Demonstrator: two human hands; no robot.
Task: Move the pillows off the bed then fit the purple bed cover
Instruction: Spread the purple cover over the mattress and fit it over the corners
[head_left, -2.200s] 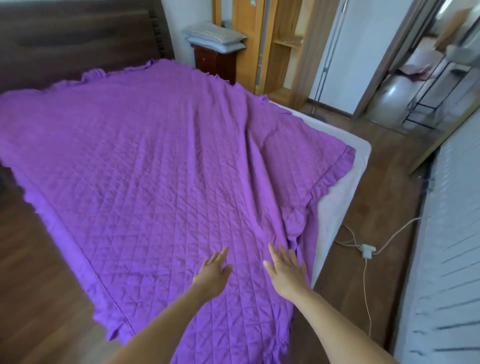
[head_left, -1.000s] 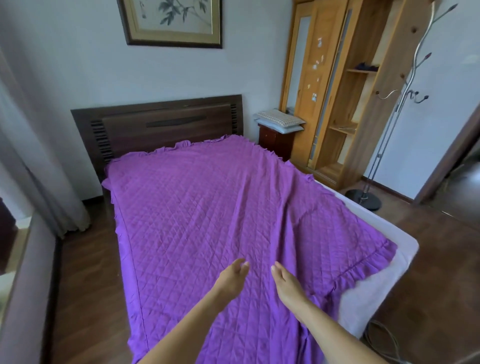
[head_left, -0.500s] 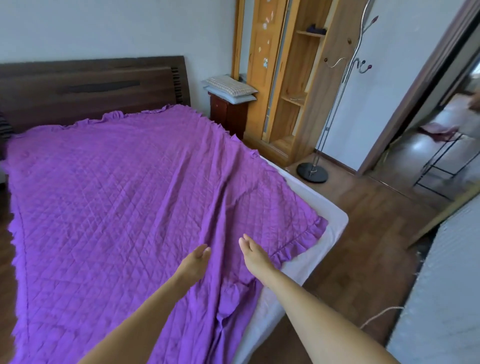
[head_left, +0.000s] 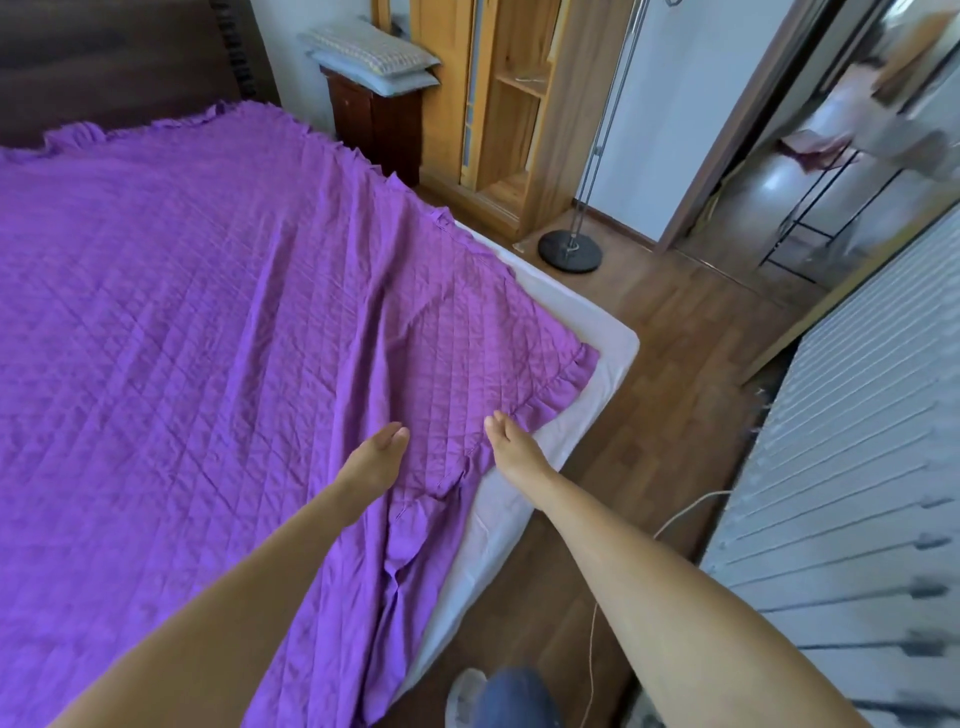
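The purple quilted bed cover (head_left: 208, 291) with a frilled edge lies spread over the bed. Its near right corner is pulled in, so a strip of white mattress (head_left: 587, 332) shows along the right side and corner. My left hand (head_left: 376, 460) hovers flat over the cover, fingers together, holding nothing. My right hand (head_left: 514, 447) reaches out beside it, over the frilled edge near the bare corner, also holding nothing. Two pillows (head_left: 369, 54) are stacked on the dark bedside cabinet (head_left: 374, 124) by the headboard.
A wooden wardrobe (head_left: 498, 104) and a coat stand with a round black base (head_left: 570, 251) stand to the right of the bed. A white cable (head_left: 680, 512) runs over the wood floor. A white radiator-like panel (head_left: 841, 509) is at far right, an open doorway beyond.
The view has swung right and down toward the bed's near right corner. Both hands have moved right, from the cover's middle to its frilled edge.
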